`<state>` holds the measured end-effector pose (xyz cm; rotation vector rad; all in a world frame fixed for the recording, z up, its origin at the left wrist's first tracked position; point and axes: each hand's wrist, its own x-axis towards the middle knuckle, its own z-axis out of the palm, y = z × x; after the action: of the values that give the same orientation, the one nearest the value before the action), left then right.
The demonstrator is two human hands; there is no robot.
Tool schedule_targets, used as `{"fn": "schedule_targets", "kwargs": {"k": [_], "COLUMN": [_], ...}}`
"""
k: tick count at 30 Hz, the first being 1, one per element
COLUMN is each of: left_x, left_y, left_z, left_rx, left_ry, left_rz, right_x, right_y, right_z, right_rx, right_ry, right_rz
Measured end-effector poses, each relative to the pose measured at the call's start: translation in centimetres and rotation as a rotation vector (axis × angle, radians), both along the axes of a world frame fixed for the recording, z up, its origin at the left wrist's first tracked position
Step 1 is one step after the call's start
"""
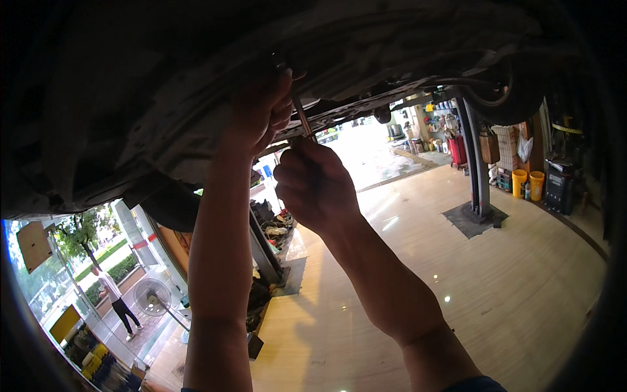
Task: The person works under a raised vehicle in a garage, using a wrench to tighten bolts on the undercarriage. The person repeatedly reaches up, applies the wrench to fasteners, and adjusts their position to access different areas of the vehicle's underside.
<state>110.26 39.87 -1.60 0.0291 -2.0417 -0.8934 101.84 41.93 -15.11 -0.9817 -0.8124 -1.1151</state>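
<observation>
Under ridged bodywork (176, 104), hands (315, 185) grip a slim metal rod (303, 119).

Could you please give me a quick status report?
Right fingers around slim metal rod; left fingers curled near its upper end; dark car underside overhead, obstructions unclear.

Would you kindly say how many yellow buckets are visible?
2: the first bucket right of the dark post, the second bucket close beside the first; others may be hidden.

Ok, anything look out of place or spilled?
Mostly no: only the jumbled pile by the left post looks untidy. Bright floor spots look like reflections; the vehicle's underside is too dark to judge.
</observation>
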Motion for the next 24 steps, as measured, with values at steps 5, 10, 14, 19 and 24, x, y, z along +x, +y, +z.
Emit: {"fn": "schedule_targets", "kwargs": {"k": [5,10,14,19,24], "left_x": [1.4,1.2,0.0,1.6,1.6], "left_y": [-0.4,-0.8,1.1,1.6,0.2], "left_z": [0.5,0.8,0.1,1.0,1.1], "left_rx": [-0.039,0.111,-0.031,-0.113,-0.182], "left_ry": [-0.076,0.042,0.108,0.111,0.119], "left_rz": [-0.066,-0.027,0.186,0.238,0.196], "right_x": [-0.7,-4.8,-6.4,-4.9,-5.8], "right_y": [-1.0,-2.4,0.3,2.1,2.4], "right_z": [0.0,1.2,2.5,2.6,4.3], "right_rx": [-0.043,-0.692,-0.882,-0.491,-0.419], "right_ry": [0.026,0.040,0.396,0.636,0.932], "right_rz": [-2.048,-2.845,-2.952,-1.983,-1.789]}}
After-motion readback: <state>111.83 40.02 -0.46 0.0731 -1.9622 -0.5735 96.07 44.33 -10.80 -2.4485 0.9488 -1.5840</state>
